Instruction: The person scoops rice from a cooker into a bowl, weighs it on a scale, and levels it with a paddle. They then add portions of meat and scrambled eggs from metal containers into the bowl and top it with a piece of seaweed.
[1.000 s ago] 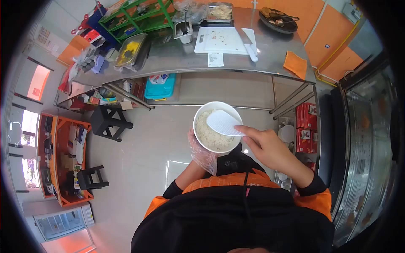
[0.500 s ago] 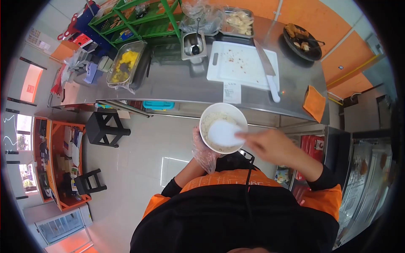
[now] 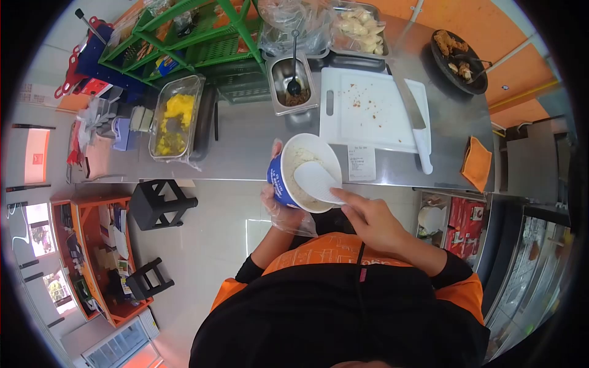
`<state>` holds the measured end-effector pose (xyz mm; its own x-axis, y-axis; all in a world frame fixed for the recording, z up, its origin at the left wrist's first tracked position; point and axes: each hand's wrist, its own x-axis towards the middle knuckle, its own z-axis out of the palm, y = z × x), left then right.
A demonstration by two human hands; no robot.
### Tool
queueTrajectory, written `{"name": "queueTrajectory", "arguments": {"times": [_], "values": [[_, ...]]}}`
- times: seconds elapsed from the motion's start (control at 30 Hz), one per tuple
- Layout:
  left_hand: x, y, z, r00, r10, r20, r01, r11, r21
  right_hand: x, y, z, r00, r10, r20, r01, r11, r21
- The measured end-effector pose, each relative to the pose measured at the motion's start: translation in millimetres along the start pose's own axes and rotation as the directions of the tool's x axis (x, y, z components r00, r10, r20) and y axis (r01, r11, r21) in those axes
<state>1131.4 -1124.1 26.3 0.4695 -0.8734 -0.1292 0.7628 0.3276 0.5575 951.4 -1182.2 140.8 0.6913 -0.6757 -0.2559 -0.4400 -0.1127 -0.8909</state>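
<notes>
Your left hand (image 3: 283, 216), in a thin clear glove, wraps around the side of a blue and white bowl (image 3: 278, 183). Your right hand (image 3: 375, 226) has no glove and pinches the handle end of a white paddle (image 3: 314, 179). Your 2 hands are apart, 1 on each side of the bowl.

The bowl is up in front of your belly, by the near edge of the metal table (image 3: 245, 144). It tips a bit, so you can see its blue side. White rice (image 3: 299, 154) is inside, and the wide part of the paddle lies on it.

Past the bowl, on the table, you have a white cutting board (image 3: 368, 134) with brown crumbs. A knife (image 3: 410, 104) lies along its right side. A paper slip (image 3: 362, 165) sits just beside the board's near edge, and an orange cloth (image 3: 476, 164) is at the table's right end. Left of the board is a small metal tub (image 3: 277, 76) with a black spoon (image 3: 295, 60) standing in it. Farther left is a clear tray (image 3: 156, 122) of yellow food.
</notes>
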Motion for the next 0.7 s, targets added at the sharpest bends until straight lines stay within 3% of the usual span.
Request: {"name": "queueTrajectory", "arguments": {"times": [0.1,0.2,0.3,0.43,0.47,0.57,0.7], "values": [[14,10,29,0.998,0.051,0.034,-0.052,0.998,0.023,16,16,3,0.988,-0.145,-0.053,0.145,0.989,0.002],[17,13,30,0.995,0.070,0.064,-0.072,0.997,0.025,16,5,2,0.996,0.049,0.078,-0.053,0.997,0.053],[20,9,31,0.968,0.237,0.079,-0.242,0.968,0.060,27,10,-6,0.995,0.091,0.038,-0.096,0.978,0.182],[18,13,39,0.974,0.224,0.027,-0.226,0.968,0.108,33,7,-9,0.992,0.076,0.098,-0.091,0.983,0.161],[18,15,39,0.976,0.219,0.024,-0.220,0.969,0.114,34,8,-13,0.995,0.086,0.054,-0.096,0.973,0.212],[12,16,39,0.981,0.195,0.002,-0.194,0.972,0.130,32,-6,-2,0.988,0.102,0.120,-0.116,0.986,0.116],[15,19,29,0.996,0.079,0.038,-0.083,0.992,0.099,44,16,1,0.967,-0.249,-0.058,0.252,0.966,0.056]]}}
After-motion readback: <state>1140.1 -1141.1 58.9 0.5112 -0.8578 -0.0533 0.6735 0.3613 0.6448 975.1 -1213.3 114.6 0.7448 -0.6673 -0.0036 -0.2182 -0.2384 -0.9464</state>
